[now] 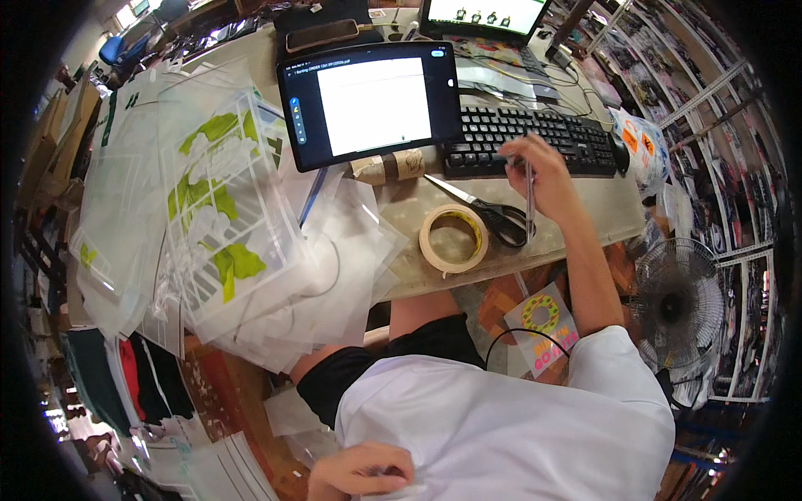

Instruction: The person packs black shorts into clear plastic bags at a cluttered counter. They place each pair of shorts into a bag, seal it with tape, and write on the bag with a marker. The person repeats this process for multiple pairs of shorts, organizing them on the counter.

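At the desk's (597,200) right edge sits a white bag (643,159), contents hidden. The right hand (541,171) pinches a pen (530,204); the left hand (361,469) curls, its hold unclear.

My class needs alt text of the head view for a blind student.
A person's right hand holds a thin stick near a keyboard, while the left hand is near the white shirt. The desk holds a tablet, scissors, a tape roll and clear sheets.

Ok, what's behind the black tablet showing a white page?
Beyond its top edge show a flat dark brown-rimmed device and, farther right, a lit black-framed screen. Whatever the black tablet covers is hidden.
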`<act>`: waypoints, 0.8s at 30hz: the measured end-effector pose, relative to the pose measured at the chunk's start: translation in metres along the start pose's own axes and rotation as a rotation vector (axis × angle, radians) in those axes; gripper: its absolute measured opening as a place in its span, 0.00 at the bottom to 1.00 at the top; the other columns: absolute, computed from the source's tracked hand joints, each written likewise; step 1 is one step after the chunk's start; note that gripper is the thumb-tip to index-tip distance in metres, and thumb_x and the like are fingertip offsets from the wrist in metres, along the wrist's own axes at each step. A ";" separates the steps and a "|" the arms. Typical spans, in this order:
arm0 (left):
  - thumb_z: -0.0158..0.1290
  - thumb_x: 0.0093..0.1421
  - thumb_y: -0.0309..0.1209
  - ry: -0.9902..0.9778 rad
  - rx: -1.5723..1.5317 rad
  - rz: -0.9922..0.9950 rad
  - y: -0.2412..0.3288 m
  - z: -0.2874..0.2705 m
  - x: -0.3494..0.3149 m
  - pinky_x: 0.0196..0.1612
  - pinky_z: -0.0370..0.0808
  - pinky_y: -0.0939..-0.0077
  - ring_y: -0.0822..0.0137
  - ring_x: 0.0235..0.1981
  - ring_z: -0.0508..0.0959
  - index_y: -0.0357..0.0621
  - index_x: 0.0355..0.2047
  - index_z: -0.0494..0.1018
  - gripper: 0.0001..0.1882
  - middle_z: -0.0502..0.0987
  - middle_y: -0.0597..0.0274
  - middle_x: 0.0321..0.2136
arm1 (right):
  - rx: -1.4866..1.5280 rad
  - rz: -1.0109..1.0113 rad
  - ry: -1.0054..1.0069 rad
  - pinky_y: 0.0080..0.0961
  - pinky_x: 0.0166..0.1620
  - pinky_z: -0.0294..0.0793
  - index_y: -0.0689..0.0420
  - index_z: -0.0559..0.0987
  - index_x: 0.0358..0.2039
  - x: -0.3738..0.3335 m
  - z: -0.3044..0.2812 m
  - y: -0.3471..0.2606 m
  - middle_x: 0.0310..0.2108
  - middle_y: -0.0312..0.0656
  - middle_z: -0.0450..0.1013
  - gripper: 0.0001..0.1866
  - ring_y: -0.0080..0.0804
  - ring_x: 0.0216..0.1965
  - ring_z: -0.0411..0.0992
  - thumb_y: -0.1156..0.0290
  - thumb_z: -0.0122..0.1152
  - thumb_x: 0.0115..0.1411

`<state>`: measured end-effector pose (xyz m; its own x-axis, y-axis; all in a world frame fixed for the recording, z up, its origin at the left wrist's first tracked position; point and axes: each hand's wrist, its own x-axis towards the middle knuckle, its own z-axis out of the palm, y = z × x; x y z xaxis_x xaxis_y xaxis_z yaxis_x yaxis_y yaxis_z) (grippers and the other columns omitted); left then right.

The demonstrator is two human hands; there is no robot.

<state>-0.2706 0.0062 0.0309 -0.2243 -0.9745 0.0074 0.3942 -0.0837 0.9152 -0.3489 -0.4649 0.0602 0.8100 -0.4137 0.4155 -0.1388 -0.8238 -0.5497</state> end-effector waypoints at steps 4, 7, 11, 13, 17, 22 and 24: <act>0.56 0.49 0.23 0.516 0.541 -0.110 0.046 -0.034 0.036 0.42 0.72 0.70 0.62 0.36 0.77 0.35 0.38 0.73 0.14 0.77 0.56 0.33 | 0.498 -0.126 0.360 0.14 0.32 0.73 0.61 0.77 0.36 0.041 0.041 -0.014 0.30 0.36 0.74 0.06 0.16 0.31 0.72 0.81 0.61 0.57; 0.56 0.51 0.22 0.723 0.906 0.084 0.059 -0.062 0.079 0.48 0.71 0.67 0.54 0.43 0.76 0.38 0.40 0.74 0.14 0.76 0.51 0.40 | 0.465 -0.142 0.456 0.15 0.31 0.73 0.61 0.79 0.36 0.059 0.065 -0.020 0.29 0.38 0.76 0.06 0.17 0.28 0.73 0.82 0.61 0.57; 0.54 0.54 0.24 0.805 1.135 0.211 0.075 -0.103 0.131 0.58 0.64 0.63 0.50 0.55 0.70 0.41 0.48 0.71 0.19 0.70 0.50 0.52 | 0.319 -0.188 0.491 0.16 0.29 0.72 0.62 0.80 0.36 0.060 0.087 -0.013 0.26 0.39 0.78 0.06 0.19 0.26 0.74 0.80 0.60 0.57; 0.54 0.55 0.26 0.845 1.234 0.233 0.067 -0.122 0.151 0.60 0.62 0.60 0.49 0.59 0.66 0.43 0.52 0.69 0.23 0.67 0.50 0.57 | 0.247 -0.203 0.481 0.17 0.27 0.71 0.61 0.80 0.35 0.057 0.089 -0.016 0.24 0.40 0.77 0.05 0.22 0.23 0.75 0.78 0.58 0.58; 0.54 0.57 0.34 0.865 1.466 0.157 0.049 -0.146 0.179 0.63 0.57 0.56 0.47 0.63 0.59 0.47 0.59 0.65 0.28 0.58 0.51 0.64 | 0.199 -0.221 0.506 0.19 0.26 0.71 0.61 0.79 0.35 0.060 0.093 -0.020 0.23 0.42 0.76 0.05 0.25 0.23 0.75 0.81 0.58 0.57; 0.52 0.59 0.42 0.833 1.596 -0.007 0.043 -0.148 0.190 0.64 0.53 0.54 0.46 0.65 0.56 0.53 0.63 0.61 0.31 0.52 0.52 0.67 | 0.156 -0.242 0.463 0.19 0.26 0.71 0.61 0.78 0.36 0.060 0.092 -0.017 0.23 0.42 0.75 0.08 0.25 0.22 0.74 0.82 0.58 0.55; 0.51 0.59 0.42 0.826 1.612 -0.041 0.042 -0.147 0.190 0.64 0.53 0.53 0.47 0.65 0.56 0.54 0.64 0.60 0.32 0.52 0.52 0.67 | 0.142 -0.269 0.440 0.19 0.26 0.71 0.61 0.78 0.36 0.061 0.093 -0.018 0.22 0.42 0.75 0.08 0.26 0.22 0.74 0.83 0.59 0.54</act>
<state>-0.1657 -0.2132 0.0119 0.4400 -0.8605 0.2568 -0.8688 -0.3355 0.3643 -0.2439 -0.4389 0.0279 0.4867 -0.3434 0.8032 0.1440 -0.8754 -0.4615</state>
